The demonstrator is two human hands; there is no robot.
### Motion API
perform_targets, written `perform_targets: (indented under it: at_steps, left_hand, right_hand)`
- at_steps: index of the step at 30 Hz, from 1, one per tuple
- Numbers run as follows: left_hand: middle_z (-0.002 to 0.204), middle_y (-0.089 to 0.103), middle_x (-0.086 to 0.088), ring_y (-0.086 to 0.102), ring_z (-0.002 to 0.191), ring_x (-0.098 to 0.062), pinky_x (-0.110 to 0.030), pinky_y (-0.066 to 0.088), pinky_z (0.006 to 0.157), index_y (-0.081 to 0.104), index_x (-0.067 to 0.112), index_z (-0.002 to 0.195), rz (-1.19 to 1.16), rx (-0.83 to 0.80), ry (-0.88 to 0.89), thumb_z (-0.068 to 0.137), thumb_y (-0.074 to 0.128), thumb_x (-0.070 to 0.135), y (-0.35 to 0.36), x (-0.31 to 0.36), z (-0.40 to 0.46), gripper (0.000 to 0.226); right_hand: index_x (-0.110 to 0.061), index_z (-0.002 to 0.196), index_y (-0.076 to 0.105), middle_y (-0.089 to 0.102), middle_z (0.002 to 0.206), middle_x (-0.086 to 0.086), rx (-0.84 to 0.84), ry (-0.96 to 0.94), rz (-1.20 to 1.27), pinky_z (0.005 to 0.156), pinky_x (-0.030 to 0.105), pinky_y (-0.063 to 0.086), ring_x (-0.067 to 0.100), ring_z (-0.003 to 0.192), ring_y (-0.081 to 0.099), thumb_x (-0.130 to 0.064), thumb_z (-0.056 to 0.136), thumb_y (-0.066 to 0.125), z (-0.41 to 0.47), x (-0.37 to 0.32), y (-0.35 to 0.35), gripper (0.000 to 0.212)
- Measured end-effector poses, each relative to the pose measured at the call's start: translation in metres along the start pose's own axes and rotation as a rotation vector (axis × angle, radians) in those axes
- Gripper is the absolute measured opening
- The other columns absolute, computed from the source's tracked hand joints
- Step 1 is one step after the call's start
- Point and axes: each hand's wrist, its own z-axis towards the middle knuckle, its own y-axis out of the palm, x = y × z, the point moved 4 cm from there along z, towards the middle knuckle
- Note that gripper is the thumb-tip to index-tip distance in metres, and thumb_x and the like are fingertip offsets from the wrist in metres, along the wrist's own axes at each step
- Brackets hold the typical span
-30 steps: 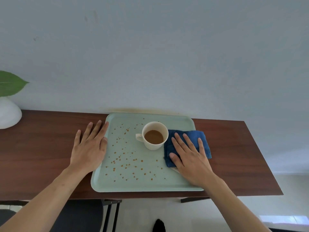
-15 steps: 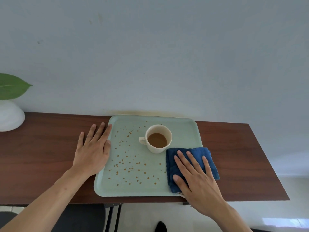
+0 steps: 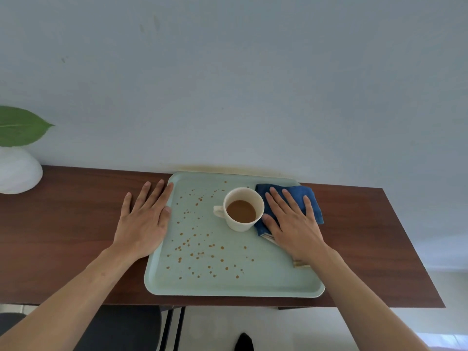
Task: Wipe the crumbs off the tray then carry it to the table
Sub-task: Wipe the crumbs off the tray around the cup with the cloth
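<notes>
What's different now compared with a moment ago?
The right hand, flat on the blue cloth, slid it from the tray's near right edge to the far right corner, beside the cup. Nothing was picked up or let go. The left hand stays flat at the tray's left edge; the crumbs and cup are unmoved.

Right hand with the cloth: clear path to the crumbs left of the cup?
Probably not straight across. The cup of coffee sits right against the cloth under the right hand, between it and the upper crumbs. The tray nearer the person is bare, so sweeping round that side looks open.
</notes>
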Motion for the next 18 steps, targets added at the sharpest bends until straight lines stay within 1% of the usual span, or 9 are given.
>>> perform_targets:
  at_steps: [4,5,9,11,15,18]
  left_hand:
    - [0.171,-0.009,0.016,-0.014,0.158,-0.011,-0.052,-0.005,0.129,-0.013,0.045,0.161,-0.009,0.015,0.0,0.101,0.0,0.048,-0.001,0.002,0.001,0.062]
    - [0.172,-0.009,0.016,-0.014,0.158,-0.011,-0.052,-0.005,0.129,-0.013,0.045,0.161,-0.007,0.017,-0.002,0.1,0.0,0.048,-0.001,0.002,0.001,0.062]
    - [0.172,-0.01,0.016,-0.014,0.158,-0.011,-0.052,-0.004,0.129,-0.015,0.044,0.161,0.003,0.022,-0.006,0.102,0.001,0.046,0.001,0.0,0.0,0.061]
    - [0.172,-0.01,0.015,-0.015,0.158,-0.012,-0.052,-0.005,0.129,-0.015,0.043,0.161,0.004,0.02,-0.01,0.106,0.007,0.043,0.001,0.0,0.0,0.059]
    - [0.172,-0.01,0.015,-0.015,0.158,-0.012,-0.052,-0.005,0.129,-0.014,0.042,0.161,-0.002,0.016,-0.017,0.108,0.012,0.04,0.001,0.003,-0.002,0.06]
    - [0.172,-0.009,0.015,-0.015,0.158,-0.012,-0.052,-0.005,0.129,-0.013,0.043,0.161,-0.006,0.014,-0.014,0.106,0.008,0.042,0.002,0.003,-0.004,0.059]
  right_hand:
    - [-0.035,0.167,-0.004,-0.01,0.174,-0.019,-0.007,-0.005,-0.002,0.129,0.057,-0.008,0.009,0.161,-0.014,-0.068,0.097,-0.007,0.017,0.003,-0.005,0.078]
    - [-0.035,0.167,-0.004,-0.01,0.175,-0.019,-0.008,-0.01,-0.005,0.129,0.057,-0.008,0.009,0.161,-0.014,-0.068,0.098,-0.007,0.017,0.003,-0.005,0.077]
    - [-0.034,0.168,-0.004,-0.011,0.175,-0.018,-0.019,-0.005,0.011,0.129,0.056,-0.011,0.01,0.161,-0.016,-0.062,0.108,0.008,0.008,0.001,-0.002,0.067]
    - [-0.034,0.168,-0.003,-0.01,0.175,-0.018,-0.015,-0.009,0.022,0.129,0.055,-0.011,0.01,0.161,-0.016,-0.062,0.109,0.01,-0.002,0.0,0.0,0.067]
    - [-0.035,0.168,-0.003,-0.008,0.175,-0.018,-0.015,-0.033,0.012,0.129,0.053,-0.013,0.009,0.16,-0.018,-0.064,0.105,0.003,-0.033,-0.003,0.009,0.07]
    - [-0.033,0.168,-0.001,-0.003,0.175,-0.017,0.004,-0.051,0.029,0.128,0.052,-0.016,0.009,0.16,-0.017,-0.064,0.104,0.002,-0.059,-0.006,0.016,0.071]
